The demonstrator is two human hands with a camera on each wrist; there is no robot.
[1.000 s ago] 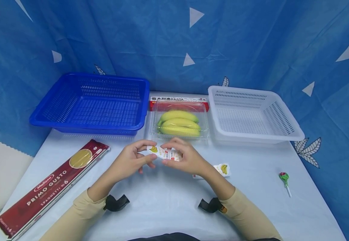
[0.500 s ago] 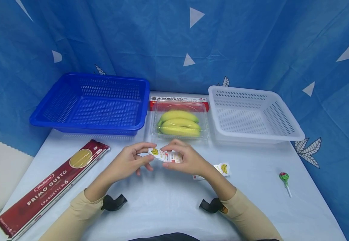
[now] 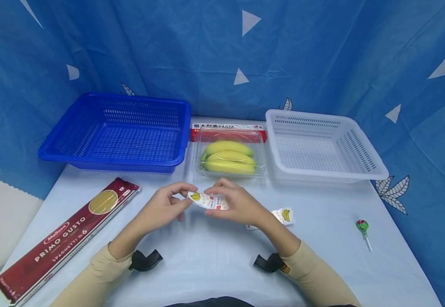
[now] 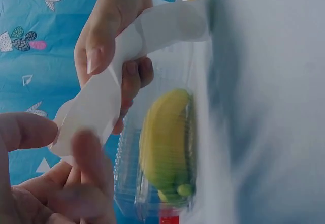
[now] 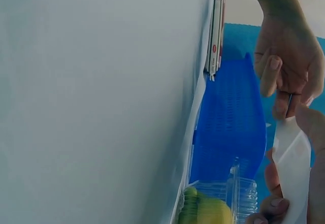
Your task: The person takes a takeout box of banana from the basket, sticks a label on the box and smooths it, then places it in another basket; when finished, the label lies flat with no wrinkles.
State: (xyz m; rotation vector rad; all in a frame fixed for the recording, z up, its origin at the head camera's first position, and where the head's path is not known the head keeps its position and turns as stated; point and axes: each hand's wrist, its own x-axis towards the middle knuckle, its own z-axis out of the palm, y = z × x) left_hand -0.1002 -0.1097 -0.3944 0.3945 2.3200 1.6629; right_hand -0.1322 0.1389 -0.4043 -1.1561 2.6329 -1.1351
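Both hands hold a white paper-like strip (image 3: 202,199) with banana pictures and red print, raised in front of the banana box. My left hand (image 3: 164,207) pinches its left end between thumb and index finger. Farther along, my right hand (image 3: 241,204) grips it, thumb on one side and fingers on the other. In the left wrist view the strip (image 4: 96,107) shows its plain side and runs past the right hand down towards the table. The right wrist view shows the strip (image 5: 293,168) bent lengthwise. Partly behind the right forearm, a banana-printed piece (image 3: 285,215) lies on the table.
A clear box of bananas (image 3: 228,158) stands at the back centre, before a red and white pasta pack (image 3: 228,126). The blue basket (image 3: 130,165) is left, the white basket (image 3: 322,175) right. A spaghetti pack (image 3: 69,238) lies left, a lollipop (image 3: 362,230) right.
My left hand shifts slightly left and down, then its fingers draw in at the strip's end. The strip turns a little and its print shows flatter. Right hand stays nearly in place.
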